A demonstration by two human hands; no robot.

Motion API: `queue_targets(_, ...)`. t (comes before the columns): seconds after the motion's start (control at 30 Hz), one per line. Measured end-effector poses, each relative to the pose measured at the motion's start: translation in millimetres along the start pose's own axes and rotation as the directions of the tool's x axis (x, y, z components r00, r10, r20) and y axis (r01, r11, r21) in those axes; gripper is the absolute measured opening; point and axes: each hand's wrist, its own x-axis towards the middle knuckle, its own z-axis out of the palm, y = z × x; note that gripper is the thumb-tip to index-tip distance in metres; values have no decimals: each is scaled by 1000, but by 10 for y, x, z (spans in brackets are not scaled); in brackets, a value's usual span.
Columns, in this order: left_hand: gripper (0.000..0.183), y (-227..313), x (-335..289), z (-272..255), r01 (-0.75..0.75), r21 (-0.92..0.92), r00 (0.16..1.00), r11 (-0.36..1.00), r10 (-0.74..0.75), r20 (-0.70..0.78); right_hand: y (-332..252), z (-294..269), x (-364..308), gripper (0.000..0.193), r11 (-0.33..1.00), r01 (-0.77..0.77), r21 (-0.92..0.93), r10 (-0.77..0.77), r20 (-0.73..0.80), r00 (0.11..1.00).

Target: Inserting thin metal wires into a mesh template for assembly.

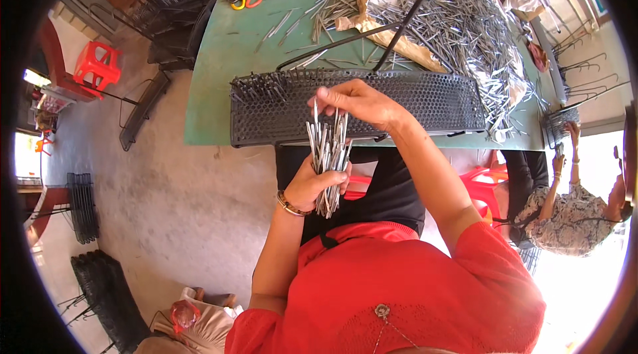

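My left hand (315, 184) is wrapped round a bundle of thin silvery metal rods (325, 161) that points up and away from me. Over the top of this bundle, my right hand (362, 103) has its fingers closed, pinching the upper end of a rod. Just beyond both hands lies a black perforated rack (399, 98) with rows of small holes, along the near edge of the green table (219, 41). Dark pins (262, 88) stand in the holes at its left end. My right hand partly hides the rack's middle.
A large heap of metal rods (445, 21) lies on torn wrapping at the far right. Orange-and-yellow-handled scissors (249, 0) and loose rods lie on the table. Black racks (179, 28) are stacked at left, near a red stool (97, 65). Another person (571, 218) works at right.
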Motion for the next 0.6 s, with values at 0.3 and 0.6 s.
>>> queue_targets(0.3, 46, -176, 66, -87, 0, -39, 1000, 999, 1, 9, 24, -30, 50, 19, 982, 169, 80, -151, -198, 969)
queue_targets(0.6, 52, -285, 52, -117, -2, -159, 985, 987, -25, -168, -29, 115, 495, 21, 557, 357, -750, -785, -336, 520)
